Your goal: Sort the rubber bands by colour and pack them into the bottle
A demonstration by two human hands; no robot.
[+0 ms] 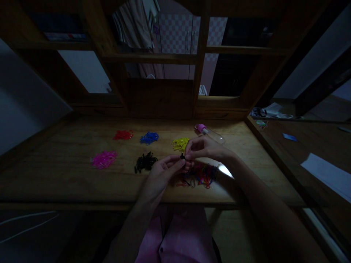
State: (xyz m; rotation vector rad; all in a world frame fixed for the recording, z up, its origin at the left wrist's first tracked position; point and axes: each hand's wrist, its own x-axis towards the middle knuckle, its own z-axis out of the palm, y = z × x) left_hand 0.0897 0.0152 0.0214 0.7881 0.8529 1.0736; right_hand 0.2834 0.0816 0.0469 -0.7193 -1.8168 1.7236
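Above the desk, my left hand point(164, 171) and my right hand point(204, 148) meet, fingertips pinched together on a small black elastic band point(182, 156). Just below them lies a mixed heap of coloured bands point(201, 175). Sorted piles sit on the wooden desk point(68, 175): red point(123, 135), blue point(149, 138), yellow point(180, 143), pink point(104, 159) and black point(145, 162). The black pile is left of my left hand, and the yellow pile is just behind my right hand's fingers.
A clear bottle with a pink cap point(210, 133) lies on its side behind my right hand. A wooden shelf unit point(161, 58) rises at the desk's back. A second surface on the right holds white paper point(326, 175) and a small blue item point(289, 137).
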